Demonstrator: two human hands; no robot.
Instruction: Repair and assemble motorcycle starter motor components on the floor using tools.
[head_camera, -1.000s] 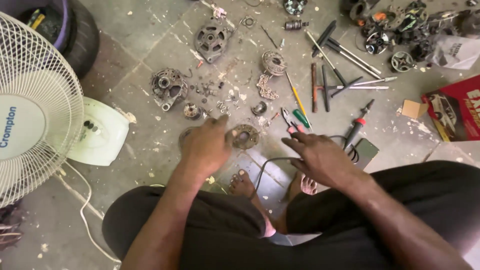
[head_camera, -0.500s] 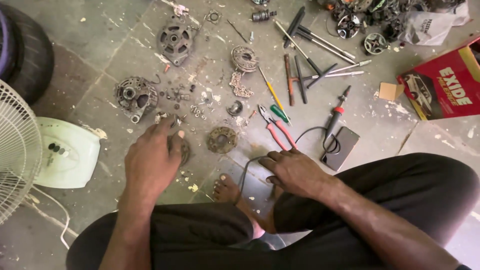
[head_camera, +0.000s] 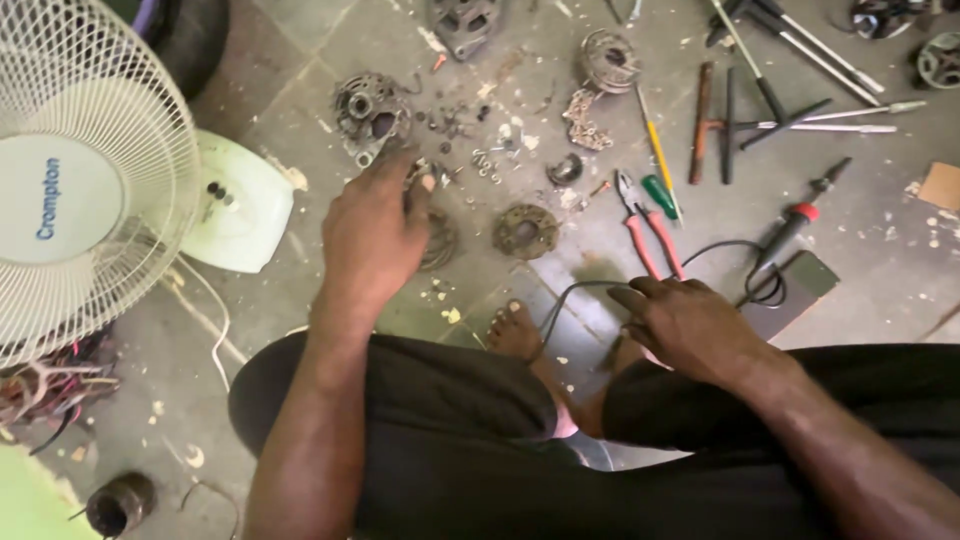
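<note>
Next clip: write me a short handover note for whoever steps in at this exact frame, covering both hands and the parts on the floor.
Left hand: reaching down to the floor, fingers on small metal parts beside a dark ring; its grip is hidden.
Right hand: resting on the knee, by the black cable, holding nothing visible.
Nearby: round plate, grey housing, pliers, screwdriver.
Done: parts lie apart, spread out.
Left: nothing yet reassembled.

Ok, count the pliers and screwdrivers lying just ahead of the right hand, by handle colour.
Red-handled pliers: 1
Yellow-handled screwdriver: 1
Green-handled screwdriver: 1
Total: 3
</note>
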